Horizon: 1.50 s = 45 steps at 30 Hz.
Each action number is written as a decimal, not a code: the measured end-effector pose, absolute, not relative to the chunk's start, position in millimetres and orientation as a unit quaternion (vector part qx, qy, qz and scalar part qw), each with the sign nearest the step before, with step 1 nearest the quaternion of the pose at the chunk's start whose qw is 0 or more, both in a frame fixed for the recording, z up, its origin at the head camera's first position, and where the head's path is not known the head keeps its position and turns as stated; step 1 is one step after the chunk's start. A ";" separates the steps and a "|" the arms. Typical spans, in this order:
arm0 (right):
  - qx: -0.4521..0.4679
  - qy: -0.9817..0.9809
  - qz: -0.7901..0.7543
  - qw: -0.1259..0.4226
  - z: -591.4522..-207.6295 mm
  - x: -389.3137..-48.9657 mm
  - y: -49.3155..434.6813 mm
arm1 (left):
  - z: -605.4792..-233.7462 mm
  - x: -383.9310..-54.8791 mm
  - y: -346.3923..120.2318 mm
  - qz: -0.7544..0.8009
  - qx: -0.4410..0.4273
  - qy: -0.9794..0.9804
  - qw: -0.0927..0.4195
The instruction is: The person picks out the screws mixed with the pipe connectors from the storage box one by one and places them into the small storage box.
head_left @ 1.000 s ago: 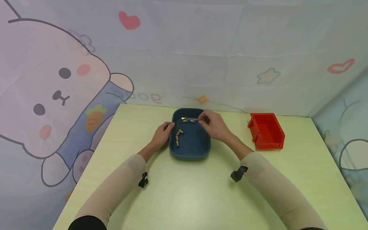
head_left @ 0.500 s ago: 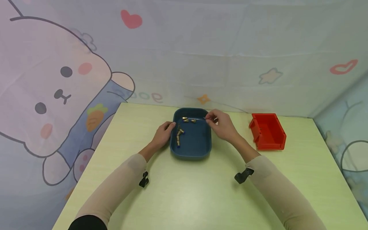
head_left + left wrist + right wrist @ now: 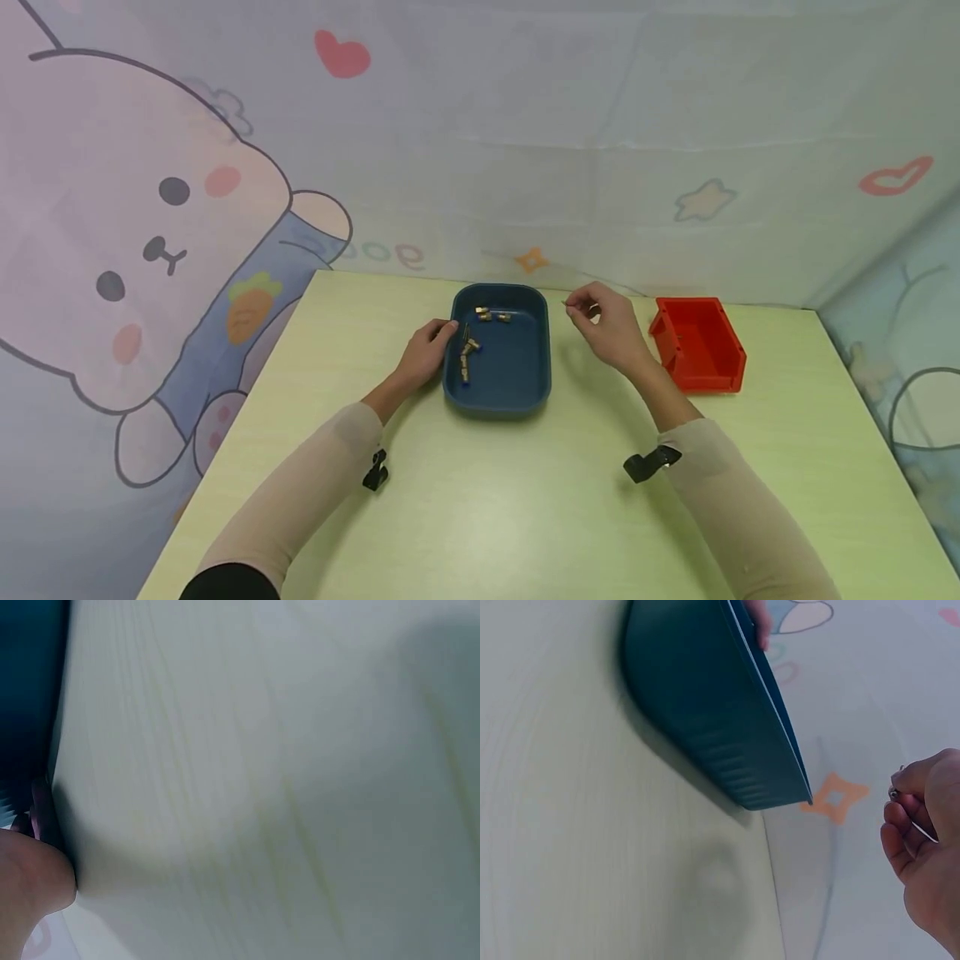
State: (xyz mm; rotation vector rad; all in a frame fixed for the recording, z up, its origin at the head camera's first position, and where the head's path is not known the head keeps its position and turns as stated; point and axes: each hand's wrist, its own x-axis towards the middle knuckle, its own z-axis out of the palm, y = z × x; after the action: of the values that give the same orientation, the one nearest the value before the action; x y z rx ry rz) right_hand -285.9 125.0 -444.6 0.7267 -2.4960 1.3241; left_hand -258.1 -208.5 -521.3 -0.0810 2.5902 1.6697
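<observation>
In the head view, a dark blue tray (image 3: 510, 367) stands on the table with several small brass fittings (image 3: 468, 346) along its left side and more (image 3: 492, 315) near its far end. My left hand (image 3: 425, 350) grips the tray's left rim; in the left wrist view, only part of that hand (image 3: 34, 874) shows beside the tray wall. To the right of the tray, my raised right hand (image 3: 609, 329) pinches a small thin metal piece (image 3: 894, 793) between thumb and forefinger. Only its end shows, and I cannot tell its exact kind.
A red open-fronted bin (image 3: 701, 346) stands on the right of the table (image 3: 480, 500), with a tiny item inside it. Behind the table's far edge hangs a printed cloth (image 3: 480, 167).
My right hand has moved right from over the tray's far end to outside its right rim, carrying the small metal piece. The left hand and the tray have stayed in place.
</observation>
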 end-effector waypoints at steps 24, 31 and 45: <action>0.136 -0.862 0.476 0.112 -444.6 -284.9 189.7 | -521.2 -258.4 -205.5 0.546 -0.025 0.837 0.026; 0.113 -0.868 0.471 0.110 -446.7 -286.9 208.3 | -521.1 -258.6 -205.3 0.544 -0.027 0.838 0.031; 0.085 -0.870 0.467 0.133 -452.2 -298.4 234.8 | -520.3 -257.3 -206.1 0.541 -0.031 0.840 0.028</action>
State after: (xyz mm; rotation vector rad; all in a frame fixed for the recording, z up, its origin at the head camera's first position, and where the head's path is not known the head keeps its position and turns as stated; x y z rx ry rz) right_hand -298.4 234.8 -452.2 0.2478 -2.5235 1.3534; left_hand -257.3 -206.1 -520.3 -0.0948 2.5928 1.6691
